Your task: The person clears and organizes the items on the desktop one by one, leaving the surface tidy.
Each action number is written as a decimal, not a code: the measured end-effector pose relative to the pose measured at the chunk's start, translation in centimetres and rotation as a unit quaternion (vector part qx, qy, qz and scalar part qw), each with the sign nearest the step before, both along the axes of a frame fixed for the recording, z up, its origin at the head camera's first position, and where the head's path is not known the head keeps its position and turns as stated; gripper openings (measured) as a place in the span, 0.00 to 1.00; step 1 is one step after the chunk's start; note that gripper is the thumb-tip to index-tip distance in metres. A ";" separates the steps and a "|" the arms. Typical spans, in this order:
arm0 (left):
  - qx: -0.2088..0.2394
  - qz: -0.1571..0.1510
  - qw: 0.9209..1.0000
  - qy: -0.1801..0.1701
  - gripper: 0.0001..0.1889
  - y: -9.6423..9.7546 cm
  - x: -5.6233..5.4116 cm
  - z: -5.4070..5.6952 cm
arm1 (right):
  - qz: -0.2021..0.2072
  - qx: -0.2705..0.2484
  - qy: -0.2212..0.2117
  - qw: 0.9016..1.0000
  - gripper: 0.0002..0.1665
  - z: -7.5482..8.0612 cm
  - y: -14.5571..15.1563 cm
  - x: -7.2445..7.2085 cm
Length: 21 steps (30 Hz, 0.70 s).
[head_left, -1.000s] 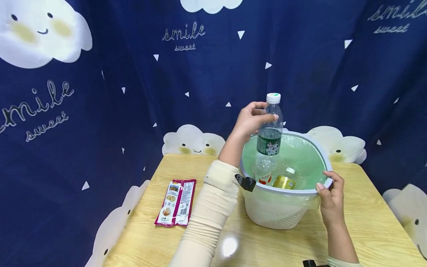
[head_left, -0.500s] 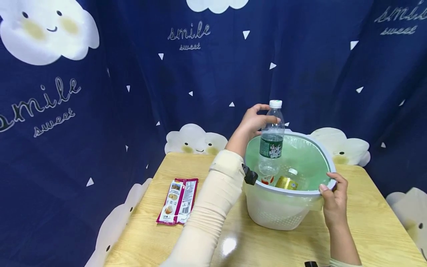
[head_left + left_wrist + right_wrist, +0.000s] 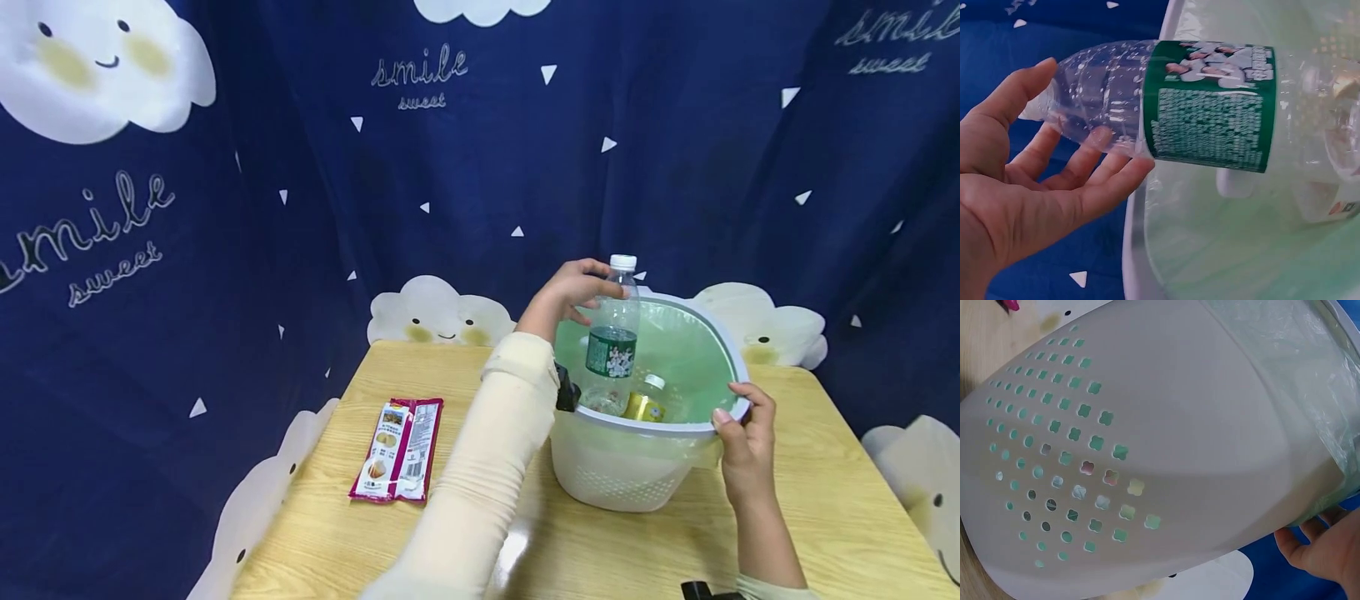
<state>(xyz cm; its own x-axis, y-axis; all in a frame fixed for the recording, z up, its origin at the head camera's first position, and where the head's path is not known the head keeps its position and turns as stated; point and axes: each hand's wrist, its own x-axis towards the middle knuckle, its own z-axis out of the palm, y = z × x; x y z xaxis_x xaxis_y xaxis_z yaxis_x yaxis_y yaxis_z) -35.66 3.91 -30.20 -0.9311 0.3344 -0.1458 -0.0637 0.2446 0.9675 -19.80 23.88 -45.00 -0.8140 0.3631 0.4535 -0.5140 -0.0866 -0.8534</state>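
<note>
A clear plastic bottle with a green label and white cap stands nearly upright inside a white plastic basket lined with a green bag. My left hand is at the bottle's neck. In the left wrist view, its thumb is by the cap and its spread fingers lie loosely along the other side of the bottle. My right hand grips the basket's right rim, thumb over the front. Beside the bottle lies a yellow-labelled bottle with a white cap, partly hidden by the rim.
A magenta and white snack packet lies on the wooden table, left of the basket. A dark blue curtain with clouds hangs behind and around the table. The basket's perforated wall fills much of the right wrist view.
The green-labelled bottle has moved down into the basket, more than my left hand has, so its cap is nearer my fingers. They have loosened. My right hand stays on the rim.
</note>
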 end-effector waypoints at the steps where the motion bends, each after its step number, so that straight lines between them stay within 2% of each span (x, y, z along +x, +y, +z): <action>1: -0.006 -0.008 1.000 -0.001 0.22 0.1 0.0 -0.1 | 0.000 0.000 -0.001 1.000 0.27 0.0 0.0 0.0; 6: -0.025 -0.031 0.999 -0.013 0.19 0.5 0.0 -0.7 | 0.004 0.000 0.003 1.000 0.27 -0.1 0.1 0.0; 11: -0.049 -0.069 0.996 -0.020 0.18 0.7 0.0 -0.6 | 0.005 -0.001 0.013 1.000 0.26 -0.1 0.1 0.0; 15: -0.066 -0.102 0.992 -0.032 0.16 0.8 0.0 -0.6 | 0.005 0.001 0.013 1.000 0.26 -0.2 0.1 0.0; 21: -0.077 -0.156 0.982 -0.071 0.17 1.0 -0.1 -0.6 | 0.006 0.005 0.012 1.000 0.26 -0.1 0.1 0.1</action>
